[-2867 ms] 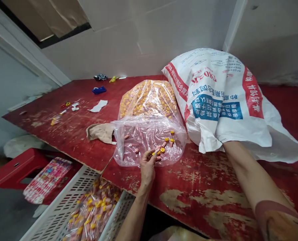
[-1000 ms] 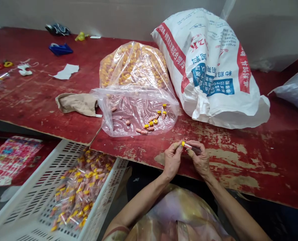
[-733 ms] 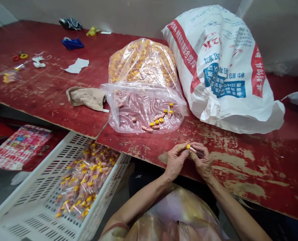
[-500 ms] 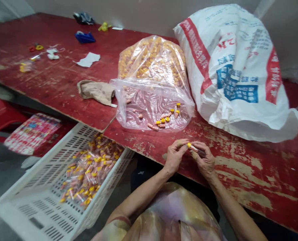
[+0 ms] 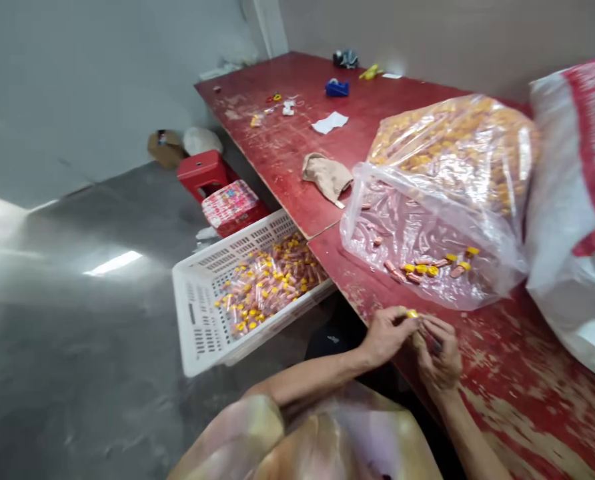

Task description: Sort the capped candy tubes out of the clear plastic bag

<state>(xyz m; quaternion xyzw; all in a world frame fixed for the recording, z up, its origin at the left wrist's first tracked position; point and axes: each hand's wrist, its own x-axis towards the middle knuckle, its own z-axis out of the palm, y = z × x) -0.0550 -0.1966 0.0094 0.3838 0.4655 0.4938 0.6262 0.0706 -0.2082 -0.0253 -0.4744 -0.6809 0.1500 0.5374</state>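
Note:
Over the front edge of the table, my left hand [image 5: 390, 333] pinches the yellow cap end of a small yellow-capped tube [image 5: 412, 314]. My right hand [image 5: 440, 357] is closed around the rest of it, and the fingers hide most of the tube. Just beyond my hands lies the open mouth of a clear plastic bag [image 5: 362, 227]. Several loose yellow-capped tubes [image 5: 421, 269] with pinkish contents rest on its plastic. Many more fill the bag's far end. To the left, a white slotted crate [image 5: 190, 333] holds a heap of similar tubes [image 5: 272, 280].
A white woven sack [image 5: 552, 220] with red print stands at right on the worn red table [image 5: 287, 160]. Farther back are a beige cloth [image 5: 326, 176], white paper [image 5: 330, 123] and a blue tape dispenser [image 5: 337, 87]. A red stool [image 5: 200, 170] stands left.
The view has swung to the left, so the table and bag appear farther right and more floor shows. Both hands stay on the tube, now closer together, and cover more of it.

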